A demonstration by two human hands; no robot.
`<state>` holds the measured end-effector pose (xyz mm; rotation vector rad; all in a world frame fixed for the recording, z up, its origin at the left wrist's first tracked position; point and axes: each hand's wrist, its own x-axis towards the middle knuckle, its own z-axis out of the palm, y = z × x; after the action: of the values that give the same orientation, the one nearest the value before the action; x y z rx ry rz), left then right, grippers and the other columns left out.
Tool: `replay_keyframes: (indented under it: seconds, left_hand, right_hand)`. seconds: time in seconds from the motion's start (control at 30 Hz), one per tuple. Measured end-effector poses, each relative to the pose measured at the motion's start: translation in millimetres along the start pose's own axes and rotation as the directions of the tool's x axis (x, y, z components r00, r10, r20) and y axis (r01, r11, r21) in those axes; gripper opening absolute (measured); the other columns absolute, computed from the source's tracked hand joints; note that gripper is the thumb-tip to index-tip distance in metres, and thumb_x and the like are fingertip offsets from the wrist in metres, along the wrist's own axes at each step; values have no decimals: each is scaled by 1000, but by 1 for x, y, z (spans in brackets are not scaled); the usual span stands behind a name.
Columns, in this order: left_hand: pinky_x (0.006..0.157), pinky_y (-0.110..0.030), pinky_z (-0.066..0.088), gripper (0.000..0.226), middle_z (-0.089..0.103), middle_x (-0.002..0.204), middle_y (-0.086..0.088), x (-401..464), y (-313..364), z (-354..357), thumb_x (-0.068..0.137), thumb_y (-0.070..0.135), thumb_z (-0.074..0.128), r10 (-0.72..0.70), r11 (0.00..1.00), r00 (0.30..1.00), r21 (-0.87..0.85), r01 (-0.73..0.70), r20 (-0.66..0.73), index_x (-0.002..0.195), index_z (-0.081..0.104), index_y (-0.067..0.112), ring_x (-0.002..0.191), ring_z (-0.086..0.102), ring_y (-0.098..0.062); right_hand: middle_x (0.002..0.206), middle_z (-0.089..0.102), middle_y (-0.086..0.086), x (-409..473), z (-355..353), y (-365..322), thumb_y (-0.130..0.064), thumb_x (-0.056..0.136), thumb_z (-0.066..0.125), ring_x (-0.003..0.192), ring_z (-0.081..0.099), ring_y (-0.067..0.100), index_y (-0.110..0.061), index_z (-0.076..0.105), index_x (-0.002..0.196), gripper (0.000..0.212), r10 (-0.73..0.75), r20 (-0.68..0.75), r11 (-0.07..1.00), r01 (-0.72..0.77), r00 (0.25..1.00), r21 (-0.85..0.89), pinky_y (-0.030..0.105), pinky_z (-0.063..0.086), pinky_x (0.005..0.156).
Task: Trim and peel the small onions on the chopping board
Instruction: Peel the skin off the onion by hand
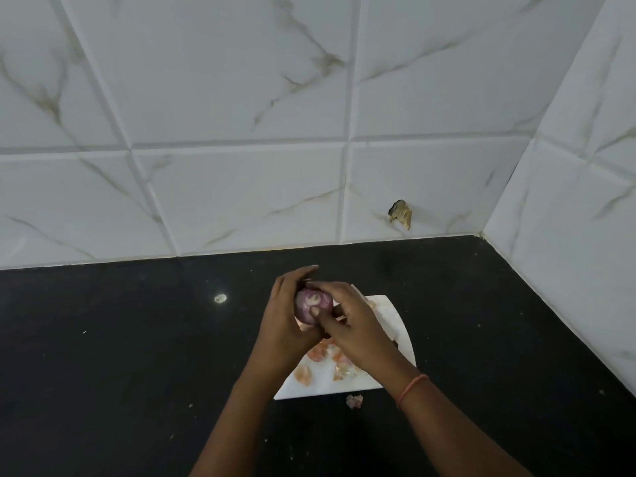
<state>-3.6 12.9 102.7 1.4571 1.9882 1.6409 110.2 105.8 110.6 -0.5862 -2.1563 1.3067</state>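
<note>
A small purple onion (311, 304) is held above the white chopping board (395, 325), its cut pale end facing me. My left hand (287, 318) cups and grips it from the left. My right hand (351, 325) pinches the onion from the right, thumb pressed on its front. Orange-pink peel scraps (320, 352) lie on the near part of the board, partly hidden under my forearms. Whether a knife or other onions sit on the board is hidden by my hands.
The board lies on a black counter (137, 356) near the corner of two white marble-tiled walls (241, 132). One peel scrap (354, 401) lies on the counter just off the board's near edge. A chipped spot (401, 213) marks the back wall.
</note>
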Motion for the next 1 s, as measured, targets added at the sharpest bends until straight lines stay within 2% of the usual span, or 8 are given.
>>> replay_keyframes:
  seconds: [0.13, 0.23, 0.37, 0.47, 0.53, 0.63, 0.7, 1.0]
  left_hand:
    - [95, -19, 51, 81, 53, 134, 3, 3, -3, 1, 69, 11, 86, -42, 998, 999, -48, 42, 11, 138, 47, 30, 123, 58, -10]
    - [84, -20, 55, 87, 62, 121, 7, 4, -2, 1, 68, 11, 91, -112, 988, 993, -102, 114, 26, 139, 45, 29, 115, 63, -7]
    - [92, -18, 52, 93, 68, 120, 8, 7, -5, 3, 66, 10, 93, -145, 977, 989, -163, 140, -14, 142, 42, 27, 116, 64, -7]
    - [96, -29, 56, 85, 65, 129, 9, 8, -6, 10, 71, 12, 90, -206, 955, 979, -220, 199, -9, 141, 45, 28, 119, 63, -10]
    - [92, -29, 58, 79, 63, 129, 13, 8, -5, 13, 71, 14, 90, -232, 954, 972, -205, 221, -32, 138, 50, 28, 117, 63, -5]
    - [92, -22, 56, 77, 62, 127, 18, 8, -7, 14, 70, 9, 89, -221, 966, 972, -157, 206, -82, 136, 53, 26, 114, 61, 4]
    - [94, -21, 55, 77, 60, 127, 20, 8, -7, 13, 70, 7, 89, -212, 972, 973, -123, 200, -90, 136, 53, 26, 115, 59, 6]
    - [94, -24, 56, 75, 58, 127, 24, 5, -2, 15, 73, 6, 87, -168, 984, 980, -76, 161, -102, 134, 53, 30, 117, 56, 10]
  right_hand:
    - [109, 62, -10, 9, 3, 8, -14, 88, 69, 104, 60, 4, -30, 70, 105, 23, 37, -130, 996, -26, 991, 85, 21, 53, 80]
    - [101, 66, -12, 13, 4, 11, -20, 92, 65, 99, 64, 8, -30, 70, 98, 13, 117, -191, 986, -91, 975, 139, 27, 56, 79]
    - [103, 68, -2, 13, -2, 4, -20, 95, 60, 90, 70, 18, -21, 68, 102, 11, 317, -123, 856, -227, 941, 465, 31, 57, 57]
    - [108, 69, 0, 11, -6, 3, -20, 97, 56, 96, 70, 19, -20, 67, 106, 14, 343, -72, 804, -253, 937, 538, 33, 59, 65]
    - [109, 69, -3, 11, -6, 4, -22, 98, 56, 100, 69, 19, -24, 68, 108, 16, 304, -45, 838, -245, 952, 487, 33, 60, 69]
    - [115, 64, -15, 12, -12, 9, -31, 91, 65, 108, 63, 11, -30, 72, 104, 15, 126, -154, 986, -105, 980, 132, 27, 56, 81]
    - [117, 61, -17, 13, -15, 12, -32, 85, 72, 109, 59, 5, -28, 75, 100, 15, 49, -198, 998, -54, 979, -17, 22, 52, 83]
    - [94, 62, -12, 10, -11, 3, -15, 86, 72, 83, 60, 5, -21, 69, 88, 7, 14, -189, 996, -29, 982, -79, 11, 46, 67]
